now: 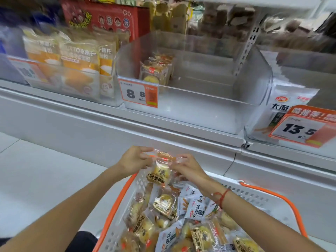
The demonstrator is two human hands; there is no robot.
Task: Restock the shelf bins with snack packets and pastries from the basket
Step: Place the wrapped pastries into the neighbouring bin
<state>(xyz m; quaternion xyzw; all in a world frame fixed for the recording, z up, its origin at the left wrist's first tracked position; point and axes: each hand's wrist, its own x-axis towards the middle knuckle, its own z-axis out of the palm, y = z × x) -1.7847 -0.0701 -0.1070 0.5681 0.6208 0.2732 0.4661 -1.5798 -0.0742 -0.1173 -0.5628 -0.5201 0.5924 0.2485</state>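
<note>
A white basket with orange handles (254, 195) sits in front of me, full of clear-wrapped yellow pastries and white snack packets (195, 208). Above its far end, a pastry packet (160, 171) hangs upright between both hands. My left hand (134, 160) pinches its top left corner and my right hand (189, 168) pinches its top right edge. Straight ahead on the shelf stands a clear bin (200, 106) with an 8.8 price tag (139, 94). It holds a few matching pastries (154, 73) at its back left.
A bin of orange-and-white bread bags (72, 70) stands to the left. On the right, another bin holds white snack bags (289, 104) behind a 13.5 tag (300, 130). A red box (101, 19) and brown goods sit on the shelf behind.
</note>
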